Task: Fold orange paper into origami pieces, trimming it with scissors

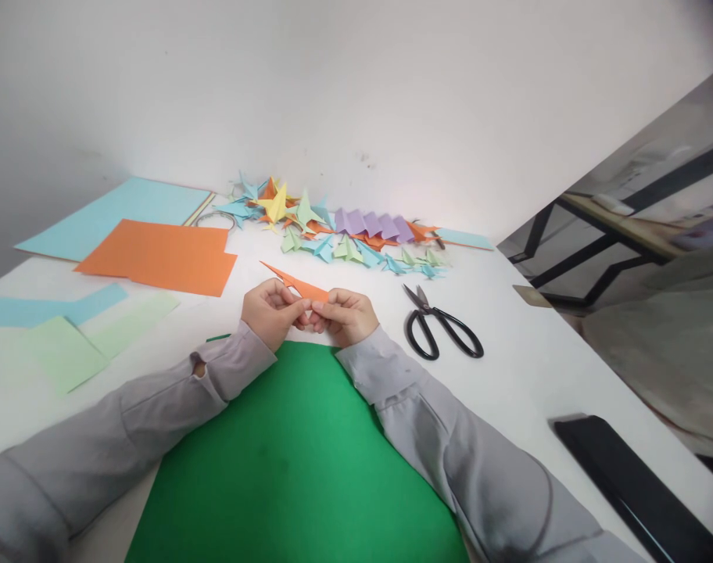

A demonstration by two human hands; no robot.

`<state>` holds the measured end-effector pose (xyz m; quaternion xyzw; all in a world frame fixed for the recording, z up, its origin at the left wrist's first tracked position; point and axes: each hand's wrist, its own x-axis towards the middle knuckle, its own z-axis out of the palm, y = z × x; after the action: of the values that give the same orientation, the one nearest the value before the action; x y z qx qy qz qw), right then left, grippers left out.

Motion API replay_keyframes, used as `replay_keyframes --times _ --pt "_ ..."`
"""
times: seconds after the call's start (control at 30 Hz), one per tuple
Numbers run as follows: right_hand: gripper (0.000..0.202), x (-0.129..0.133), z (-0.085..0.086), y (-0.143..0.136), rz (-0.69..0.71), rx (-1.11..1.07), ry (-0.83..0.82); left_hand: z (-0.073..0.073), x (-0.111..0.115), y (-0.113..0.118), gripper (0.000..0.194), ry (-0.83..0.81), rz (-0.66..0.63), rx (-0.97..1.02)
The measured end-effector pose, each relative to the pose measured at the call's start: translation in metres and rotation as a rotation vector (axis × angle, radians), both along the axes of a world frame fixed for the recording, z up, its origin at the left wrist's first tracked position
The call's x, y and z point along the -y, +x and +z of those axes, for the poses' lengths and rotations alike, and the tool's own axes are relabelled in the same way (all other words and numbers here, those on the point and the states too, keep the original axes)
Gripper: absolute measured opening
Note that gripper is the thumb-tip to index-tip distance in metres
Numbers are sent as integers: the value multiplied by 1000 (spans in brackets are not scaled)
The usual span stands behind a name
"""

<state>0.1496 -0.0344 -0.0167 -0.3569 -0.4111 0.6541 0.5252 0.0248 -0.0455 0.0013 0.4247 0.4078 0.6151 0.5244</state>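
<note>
Between my two hands is a folded piece of orange paper (309,291), narrow, with a long point toward the upper left. My left hand (273,313) pinches its left part, thumb and fingertips pressed together. The right end is gripped by my right hand (348,315), with the thumb tips close together at the lower edge. Part of the paper is hidden behind the fingers. Both hands are just above the far edge of a green sheet (298,461). Black-handled scissors (442,320) lie to the right of my right hand, blades slightly apart.
Behind the hands lies a row of folded paper cranes (303,215) in several colours, with purple folded pieces (374,225). Orange sheets (163,258), a blue sheet (122,215) and green paper pieces (69,352) spread leftward. A black oblong object (638,485) lies near right.
</note>
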Motion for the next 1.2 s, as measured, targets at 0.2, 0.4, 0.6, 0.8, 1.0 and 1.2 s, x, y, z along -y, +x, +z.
replay_keyframes --times 0.2,0.4,0.6,0.8,1.0,1.2 --pt "32 1 6 0 21 14 -41 3 -1 1 38 -11 -3 18" --pt "32 0 7 0 37 -56 -51 2 -1 -1 38 -57 -28 54" --pt "32 0 4 -1 -1 -55 -29 2 0 -2 38 -66 -53 56" --pt "32 -1 1 -1 10 -11 14 0 0 -1 35 -8 -23 13" --pt "29 -1 -6 -1 -2 22 79 3 3 -1 33 2 -31 -50" --pt "29 -1 -7 -1 -10 23 67 -1 1 -2 27 -9 -65 -71"
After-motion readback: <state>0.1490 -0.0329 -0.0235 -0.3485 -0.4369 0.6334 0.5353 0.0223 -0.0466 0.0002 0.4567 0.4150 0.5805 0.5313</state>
